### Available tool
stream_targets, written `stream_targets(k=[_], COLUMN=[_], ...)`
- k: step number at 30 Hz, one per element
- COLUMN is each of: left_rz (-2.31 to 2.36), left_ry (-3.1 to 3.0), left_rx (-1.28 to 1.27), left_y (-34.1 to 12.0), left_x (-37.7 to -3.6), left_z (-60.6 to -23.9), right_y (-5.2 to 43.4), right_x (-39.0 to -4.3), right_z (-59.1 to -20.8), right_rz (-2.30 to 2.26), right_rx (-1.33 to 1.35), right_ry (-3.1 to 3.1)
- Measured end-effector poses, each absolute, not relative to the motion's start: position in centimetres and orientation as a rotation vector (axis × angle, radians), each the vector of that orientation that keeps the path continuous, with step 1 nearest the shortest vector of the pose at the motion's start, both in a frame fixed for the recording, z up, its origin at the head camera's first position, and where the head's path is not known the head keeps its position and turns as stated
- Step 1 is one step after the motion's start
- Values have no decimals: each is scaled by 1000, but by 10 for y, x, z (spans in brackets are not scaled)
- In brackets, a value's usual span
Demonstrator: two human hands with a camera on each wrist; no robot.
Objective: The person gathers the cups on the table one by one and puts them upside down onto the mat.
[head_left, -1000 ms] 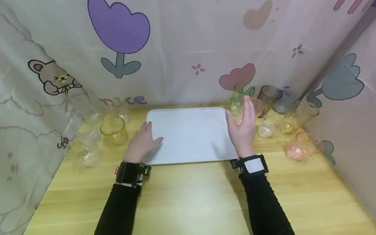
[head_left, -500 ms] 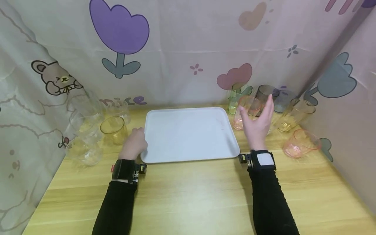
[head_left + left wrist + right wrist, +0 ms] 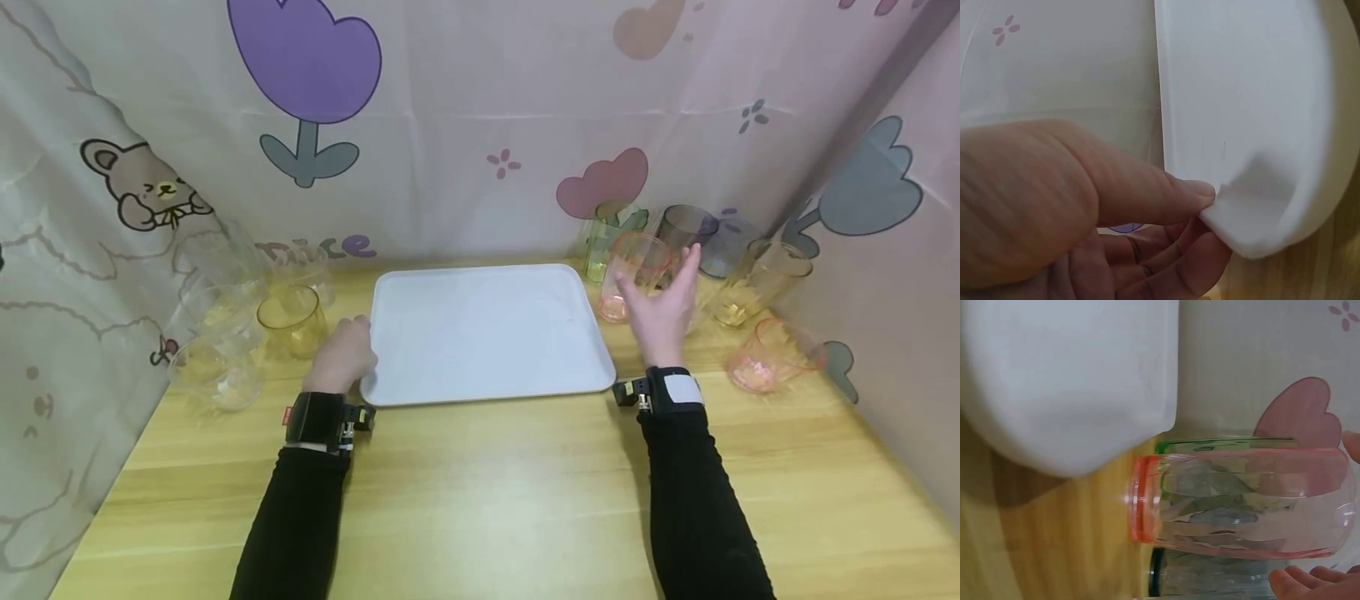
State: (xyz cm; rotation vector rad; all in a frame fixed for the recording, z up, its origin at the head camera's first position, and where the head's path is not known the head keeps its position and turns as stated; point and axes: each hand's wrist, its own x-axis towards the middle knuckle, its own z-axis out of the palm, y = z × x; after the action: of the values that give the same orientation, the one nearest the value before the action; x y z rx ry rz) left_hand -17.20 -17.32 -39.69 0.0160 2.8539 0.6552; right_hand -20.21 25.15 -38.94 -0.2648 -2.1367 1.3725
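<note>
My left hand (image 3: 342, 355) pinches the left edge of a white tray (image 3: 487, 333) that lies on the table. In the left wrist view the thumb (image 3: 1188, 194) presses on the rim and the fingers curl beneath it. To the tray's right my right hand (image 3: 666, 315) is spread beside a tall pink-tinted glass (image 3: 1247, 503). The glass stands upright between thumb and fingertips (image 3: 1300, 581), with a gap visible at the fingers. Whether the thumb touches it I cannot tell. Close behind it are a green glass (image 3: 600, 246) and a dark grey glass (image 3: 684, 229).
An amber glass (image 3: 757, 283), a bluish one (image 3: 726, 250) and a second pink glass (image 3: 772, 358) stand at the right. At the left are a yellow glass (image 3: 292, 325) and several clear glasses (image 3: 225, 379). A patterned curtain (image 3: 450, 150) hangs behind the table (image 3: 480, 500).
My left hand has gone from lying over the tray's left side to pinching its edge. My right hand has moved right, from above the tray's edge to beside the pink glass, fingers spread.
</note>
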Motion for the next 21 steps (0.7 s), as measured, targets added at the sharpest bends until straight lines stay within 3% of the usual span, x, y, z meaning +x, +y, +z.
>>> stream_targets(k=[21], left_rz=[628], left_ry=[2848], left_rx=[12], left_y=[-172], left_x=[-172], left_z=[-393], right_y=[253], right_x=[-219], right_z=[-411], right_rz=[1372], right_rx=[-328], right_ry=[-2279])
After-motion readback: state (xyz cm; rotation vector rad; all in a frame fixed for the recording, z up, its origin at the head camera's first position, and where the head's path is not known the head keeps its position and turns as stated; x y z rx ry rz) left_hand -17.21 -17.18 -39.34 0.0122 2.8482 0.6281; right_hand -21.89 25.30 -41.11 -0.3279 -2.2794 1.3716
